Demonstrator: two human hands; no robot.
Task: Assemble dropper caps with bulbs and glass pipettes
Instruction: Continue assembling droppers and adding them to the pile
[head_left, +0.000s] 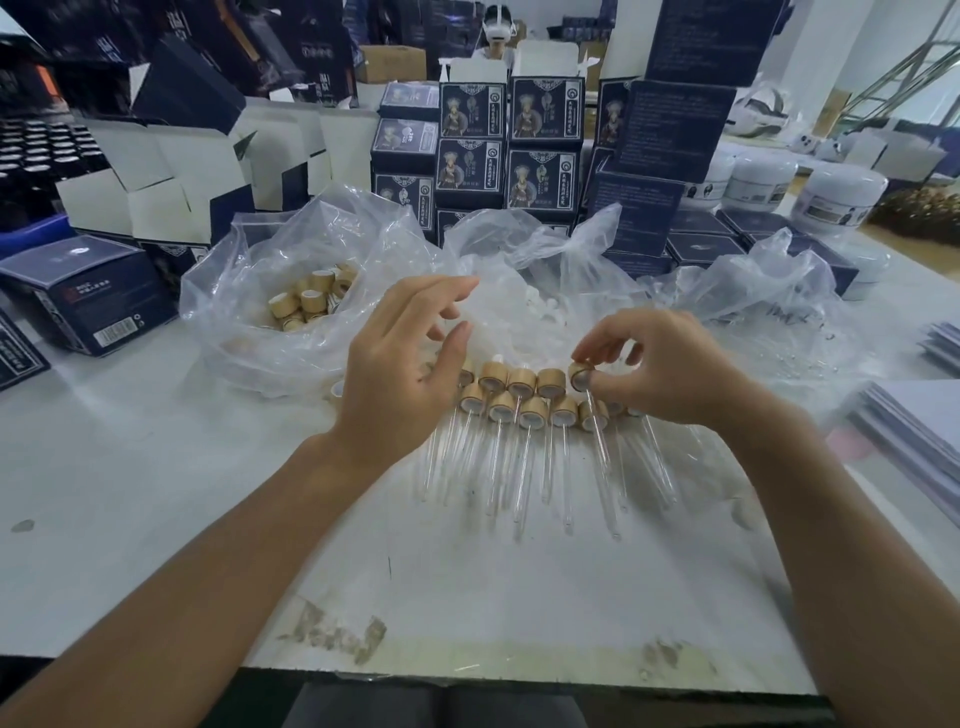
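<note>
Several assembled droppers (522, 410) with bamboo caps and clear glass pipettes lie in two rows on the white table (156, 493). My right hand (660, 369) pinches one assembled dropper (581, 375) by its cap at the right end of the back row; its pipette slants down toward me. My left hand (400, 358) hovers over the left end of the rows with relaxed, spread fingers, holding nothing. A clear bag of loose bamboo caps (311, 299) sits at back left. A bag of white bulbs (540, 301) sits behind the rows. A bag of glass pipettes (795, 343) lies at right.
Dark blue printed boxes (514, 150) are stacked behind the bags, with open white-lined cartons (156, 171) at left. White jars (841, 197) stand at back right. A stack of paper sheets (914, 431) lies at the right edge. Another person sits at the far side.
</note>
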